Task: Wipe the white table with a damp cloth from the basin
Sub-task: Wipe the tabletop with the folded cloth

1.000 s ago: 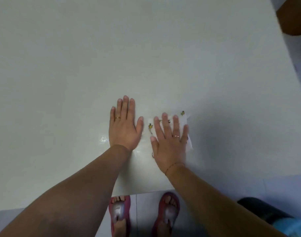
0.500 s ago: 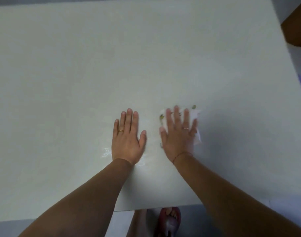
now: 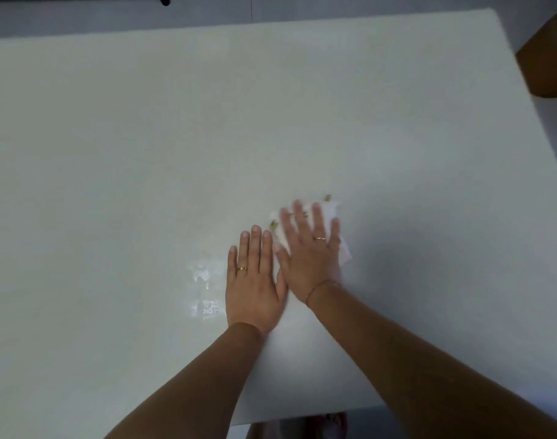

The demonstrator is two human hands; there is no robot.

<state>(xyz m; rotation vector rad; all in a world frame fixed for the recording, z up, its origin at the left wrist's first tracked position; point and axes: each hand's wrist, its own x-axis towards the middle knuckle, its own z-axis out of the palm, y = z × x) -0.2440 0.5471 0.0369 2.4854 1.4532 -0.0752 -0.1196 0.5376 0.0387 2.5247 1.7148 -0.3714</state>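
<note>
Both hands lie flat and palm down on the white desk [image 3: 144, 153], close side by side. The left hand [image 3: 253, 282] rests bare on the surface with its fingers straight and together, grasping nothing. The right hand [image 3: 312, 258], slightly blurred, presses straight, spread fingers onto a white cloth [image 3: 343, 253] without curling round it. The cloth lies toward the near middle of the desk, showing past the fingertips and the little-finger side, with small yellowish marks on it. A gold ring [image 3: 242, 268] sits on a left finger and a thin band [image 3: 319, 238] on a right one. A shiny wet patch [image 3: 204, 289] lies just left of the left hand. A brown box [image 3: 546, 58] stands beyond the desk's far right corner.
</note>
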